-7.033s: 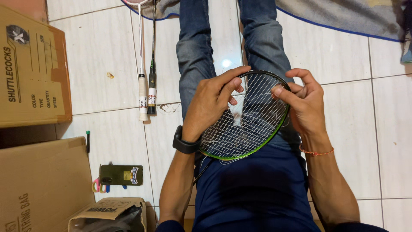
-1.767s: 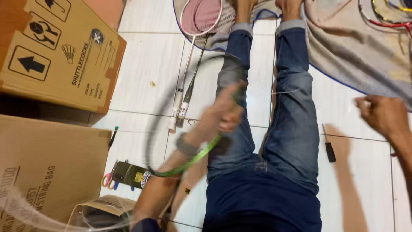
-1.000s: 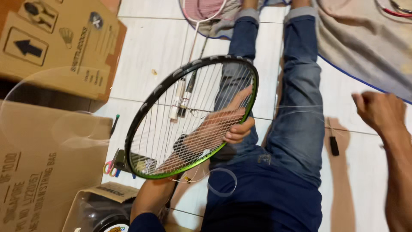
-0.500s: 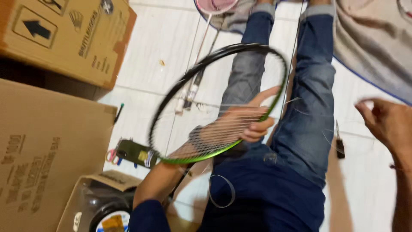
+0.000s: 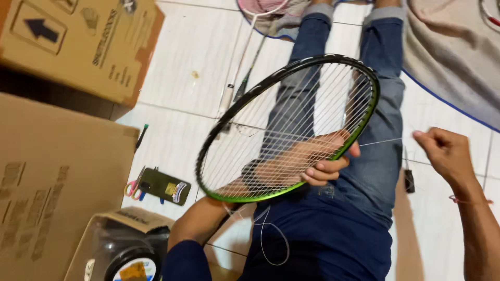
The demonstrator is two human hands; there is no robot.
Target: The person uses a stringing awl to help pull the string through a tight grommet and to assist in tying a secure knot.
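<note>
Glossy black-and-green racket frame [image 5: 364, 112] with thin white nylon-like strings; matt brown cardboard boxes [image 5: 62, 171]; shiny white floor tiles [image 5: 187, 57]; blue denim jeans [image 5: 383, 156].

Even, moderately bright indoor light from above. White floor tiles [image 5: 187, 57] show soft sheen, no harsh glare. Dark shadow under the cardboard boxes [image 5: 62, 171] at left. Slight motion blur on box edges; racket [image 5: 291, 130] strings fairly sharp.

Left hand [image 5: 323, 165] gripping racket [image 5: 286, 130], right hand [image 5: 445, 153] pinching string [image 5: 385, 140]
</note>
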